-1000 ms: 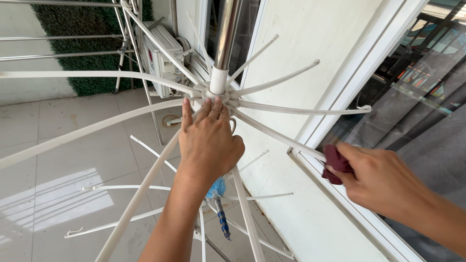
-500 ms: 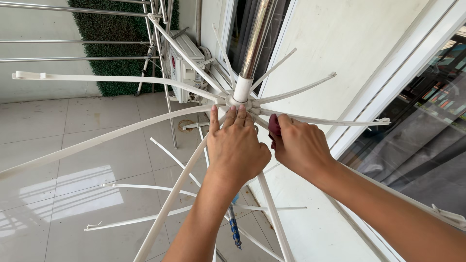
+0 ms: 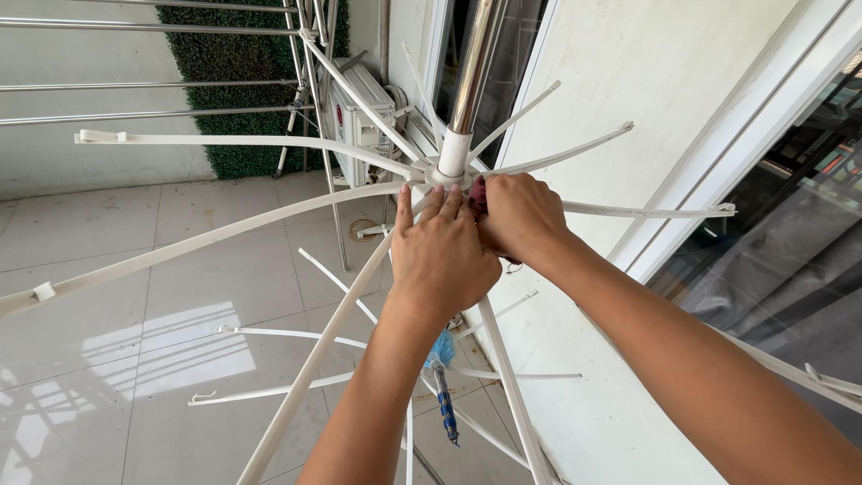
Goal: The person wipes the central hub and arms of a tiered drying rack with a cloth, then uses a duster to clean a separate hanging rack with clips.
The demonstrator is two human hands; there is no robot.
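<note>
Two hands at the white hub (image 3: 446, 172): left hand (image 3: 442, 254) below, right hand (image 3: 519, 216) beside.

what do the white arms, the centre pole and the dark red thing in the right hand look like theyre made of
White arms: likely plastic; matte, uniform white, slightly bowed along their length.
Centre pole: looks like polished metal, perhaps stainless steel; it shows mirror-like streaks of reflection.
Dark red thing under the right hand: probably cloth; soft and bunched, though mostly hidden, so uncertain.
</note>
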